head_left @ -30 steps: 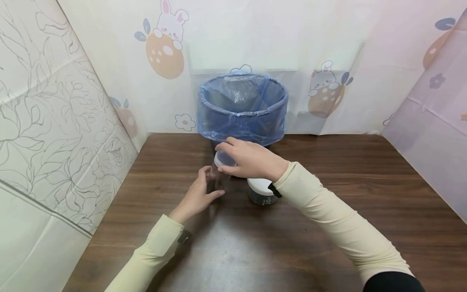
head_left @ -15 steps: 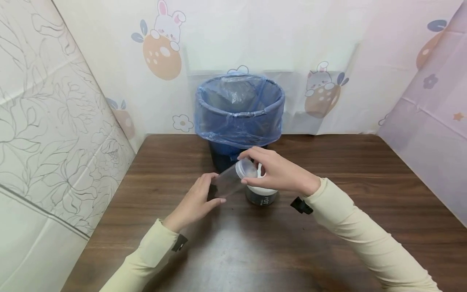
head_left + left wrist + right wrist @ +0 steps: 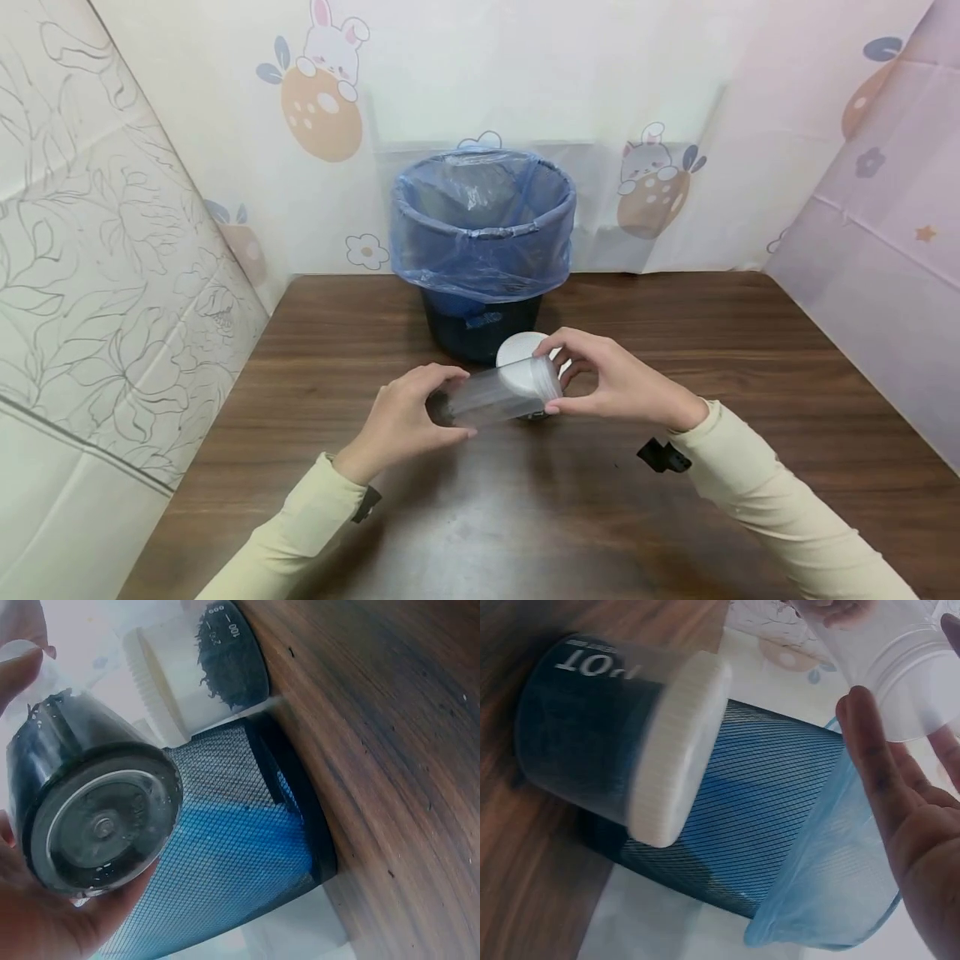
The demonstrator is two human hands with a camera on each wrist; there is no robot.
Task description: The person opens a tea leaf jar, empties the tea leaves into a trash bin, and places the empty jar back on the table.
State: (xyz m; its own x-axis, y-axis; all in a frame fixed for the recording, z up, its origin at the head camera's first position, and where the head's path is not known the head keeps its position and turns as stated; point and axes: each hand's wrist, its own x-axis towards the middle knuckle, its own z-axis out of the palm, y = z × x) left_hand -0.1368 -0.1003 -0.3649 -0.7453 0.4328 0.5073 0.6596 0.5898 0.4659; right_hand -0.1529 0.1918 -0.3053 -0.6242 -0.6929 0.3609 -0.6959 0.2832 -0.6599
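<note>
Over the table, a tall clear plastic jar [image 3: 495, 395] lies tilted nearly sideways between both hands. My left hand [image 3: 401, 425] grips its base end, fingers on one side and thumb on the other. In the left wrist view the round bottom [image 3: 105, 825] shows, with dark material inside. My right hand [image 3: 626, 383] pinches the ringed neck end, also seen in the right wrist view where the neck [image 3: 911, 671] looks clear. Behind it stands a shorter jar with a white ribbed lid [image 3: 682, 750], dark contents and white lettering, partly covered by the clear jar in the head view.
A dark mesh waste bin [image 3: 483, 329] stands at the table's back, lined with a blue plastic bag [image 3: 483, 258] folded over its rim. Printed cloth walls [image 3: 652, 83] close off the back and sides. Small dark specks lie on the wooden table [image 3: 675, 517].
The clear jar has tipped from nearly upright to almost level, its neck swinging right. My right hand has moved right and toward me with the neck; the left hand stays near the base.
</note>
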